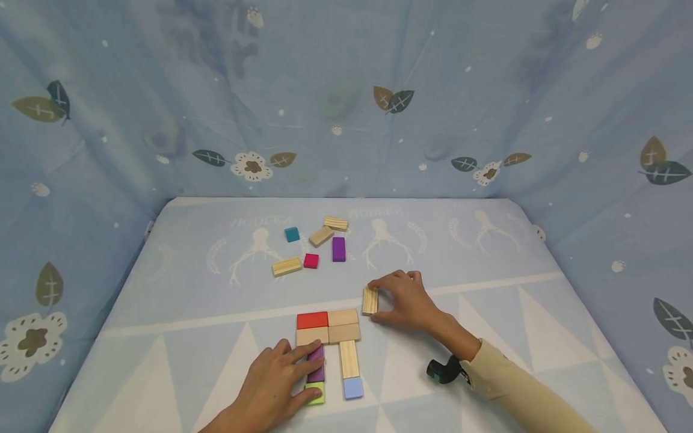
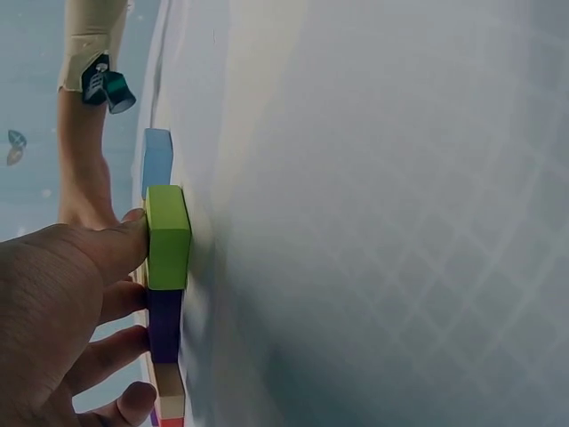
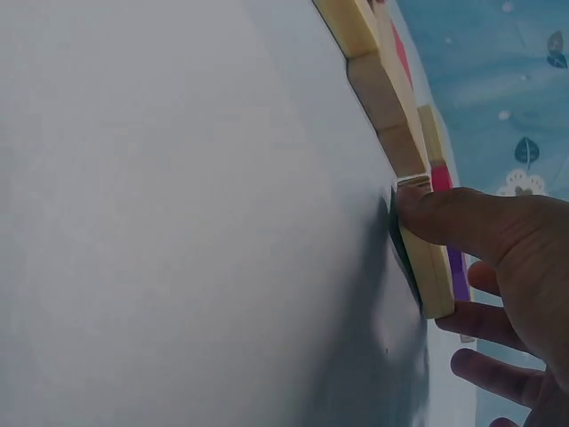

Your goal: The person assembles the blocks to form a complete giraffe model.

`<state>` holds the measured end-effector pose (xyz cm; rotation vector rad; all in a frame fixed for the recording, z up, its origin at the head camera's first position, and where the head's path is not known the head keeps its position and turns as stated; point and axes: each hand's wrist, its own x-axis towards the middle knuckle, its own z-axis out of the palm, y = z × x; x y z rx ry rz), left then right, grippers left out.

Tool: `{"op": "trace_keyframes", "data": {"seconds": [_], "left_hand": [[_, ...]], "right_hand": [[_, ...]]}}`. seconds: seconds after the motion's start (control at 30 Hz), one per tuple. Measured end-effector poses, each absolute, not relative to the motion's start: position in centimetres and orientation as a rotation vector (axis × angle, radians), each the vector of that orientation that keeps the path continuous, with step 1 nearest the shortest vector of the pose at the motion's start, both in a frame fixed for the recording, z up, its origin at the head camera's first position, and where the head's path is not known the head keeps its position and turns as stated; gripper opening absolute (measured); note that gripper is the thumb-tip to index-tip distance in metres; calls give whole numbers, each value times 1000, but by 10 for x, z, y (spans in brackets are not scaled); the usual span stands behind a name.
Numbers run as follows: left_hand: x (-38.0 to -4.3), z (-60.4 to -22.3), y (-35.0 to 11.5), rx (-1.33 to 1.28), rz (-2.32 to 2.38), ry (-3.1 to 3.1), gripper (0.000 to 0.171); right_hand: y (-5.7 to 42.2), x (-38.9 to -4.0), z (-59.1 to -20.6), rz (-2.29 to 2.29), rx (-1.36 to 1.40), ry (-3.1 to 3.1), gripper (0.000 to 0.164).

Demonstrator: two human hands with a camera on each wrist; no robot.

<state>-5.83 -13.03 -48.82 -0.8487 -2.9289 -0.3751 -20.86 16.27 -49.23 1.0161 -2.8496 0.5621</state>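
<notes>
In the head view my right hand (image 1: 408, 300) pinches a plain wooden block (image 1: 370, 300) end to end between thumb and fingers. The right wrist view shows that wooden block (image 3: 425, 267) close to the table, its near end by the arranged blocks. My left hand (image 1: 273, 382) rests on the left column of the arrangement. Its thumb touches the green block (image 2: 169, 236) and its fingers lie on the purple block (image 1: 316, 367). Above are a red block (image 1: 312, 320) and several plain wooden blocks (image 1: 344, 332). A wooden block (image 1: 349, 359) and a light blue block (image 1: 353, 388) form the right column.
Farther back lie loose blocks: teal (image 1: 292, 234), pink-red (image 1: 311, 261), purple (image 1: 338, 249) and several wooden ones (image 1: 286, 267). A patterned cloth covers the table (image 1: 460, 252). Blue curtains (image 1: 335, 108) stand behind and at both sides. A black device (image 1: 445, 370) sits at the right wrist.
</notes>
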Motion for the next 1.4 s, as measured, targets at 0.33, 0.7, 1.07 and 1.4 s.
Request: {"op": "trace_keyframes", "data": {"seconds": [0.33, 0.7, 1.07, 1.4], "left_hand": [[-57, -488, -131, -825, -357, -2934, 52], [-55, -489, -132, -816, -380, -2911, 52], [-57, -490, -132, -838, -391, -2897, 51], [-57, -490, -131, -844, -411, -2926, 52]], "right_hand": [[155, -199, -489, 461, 1068, -2826, 64], [153, -200, -490, 474, 1133, -2820, 65], [153, -210, -477, 401, 1217, -2921, 81], [123, -262, -441, 454, 1067, -3000, 58]]}}
